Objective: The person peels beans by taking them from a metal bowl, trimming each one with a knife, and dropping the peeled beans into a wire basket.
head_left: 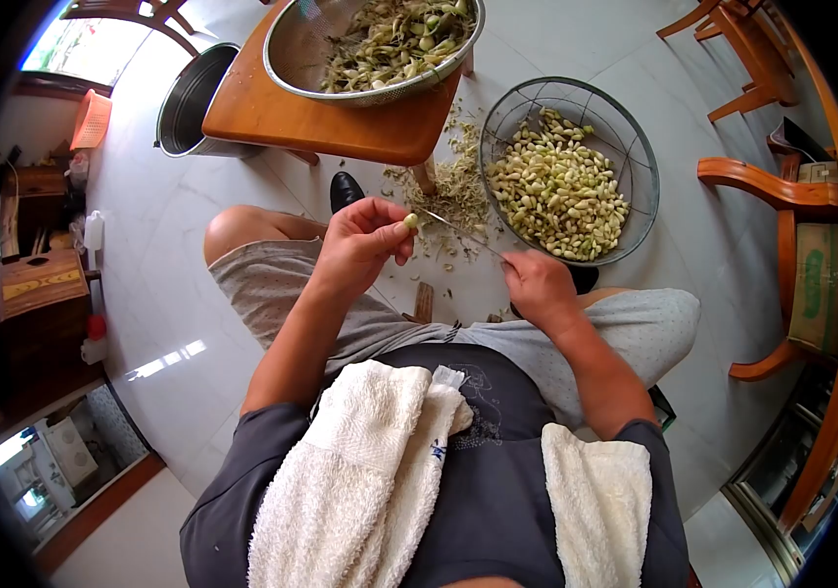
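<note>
Pale bulb (411, 221) pinched left, knife (463, 233) gripped right, hands (365, 235) (542, 290) apart

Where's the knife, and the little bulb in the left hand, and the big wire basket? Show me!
Knife (464, 233), head view: middle of the blade.
Little bulb (411, 221), head view: its rounded side.
Wire basket (627, 125), head view: bare inner wall.

knife (460, 230) crosses gap between left hand (368, 235) and right hand (540, 286); wooden seat (341, 129) and wire basket (627, 122) block ahead. room over floor (156, 284) outside left knee (233, 230).
</note>
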A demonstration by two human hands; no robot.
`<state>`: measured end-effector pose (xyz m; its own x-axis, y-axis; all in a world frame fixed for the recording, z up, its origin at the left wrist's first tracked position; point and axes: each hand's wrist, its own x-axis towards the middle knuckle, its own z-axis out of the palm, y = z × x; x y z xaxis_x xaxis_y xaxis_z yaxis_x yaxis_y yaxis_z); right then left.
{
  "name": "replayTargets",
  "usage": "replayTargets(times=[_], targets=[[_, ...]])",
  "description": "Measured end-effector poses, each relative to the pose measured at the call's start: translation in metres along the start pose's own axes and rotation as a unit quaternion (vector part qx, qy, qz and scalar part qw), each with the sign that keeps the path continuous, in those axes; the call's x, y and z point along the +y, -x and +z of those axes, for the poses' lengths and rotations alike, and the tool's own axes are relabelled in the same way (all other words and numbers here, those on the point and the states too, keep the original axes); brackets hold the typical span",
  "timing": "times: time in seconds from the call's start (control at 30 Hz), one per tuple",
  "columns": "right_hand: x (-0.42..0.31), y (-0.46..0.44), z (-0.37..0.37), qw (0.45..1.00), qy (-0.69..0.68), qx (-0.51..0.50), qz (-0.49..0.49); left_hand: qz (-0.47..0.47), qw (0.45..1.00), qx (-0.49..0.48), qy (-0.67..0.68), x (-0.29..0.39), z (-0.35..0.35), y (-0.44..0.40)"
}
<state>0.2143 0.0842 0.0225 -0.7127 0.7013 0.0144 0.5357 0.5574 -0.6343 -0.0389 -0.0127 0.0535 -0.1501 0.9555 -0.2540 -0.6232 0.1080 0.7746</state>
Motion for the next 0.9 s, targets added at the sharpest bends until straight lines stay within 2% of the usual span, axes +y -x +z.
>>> replayTargets(times=[0.2,0.3,0.5,0.6,0.8,0.9], targets=[[0.002,-0.003,0.0,0.996,-0.008,-0.042,0.082,-0.021,0.997,-0.023,0.076,0.001,-0.005,0.003],[0.001,-0.006,-0.001,0.995,-0.059,-0.037,0.077,-0.038,0.995,-0.023,0.09,0.001,-0.003,0.001],[-0.012,-0.007,-0.009,0.989,-0.115,-0.016,0.089,-0.017,0.985,0.097,0.139,-0.008,-0.01,-0.012],[-0.014,-0.006,-0.011,0.986,-0.143,0.019,0.082,-0.012,0.978,0.065,0.197,-0.016,-0.022,-0.015],[-0.029,-0.005,-0.017,0.981,-0.17,0.08,0.039,0.005,0.979,0.154,0.13,-0.02,-0.012,-0.015],[-0.028,-0.005,-0.012,0.983,-0.152,0.102,-0.008,0.033,0.982,0.154,0.108,-0.027,-0.006,-0.016]])
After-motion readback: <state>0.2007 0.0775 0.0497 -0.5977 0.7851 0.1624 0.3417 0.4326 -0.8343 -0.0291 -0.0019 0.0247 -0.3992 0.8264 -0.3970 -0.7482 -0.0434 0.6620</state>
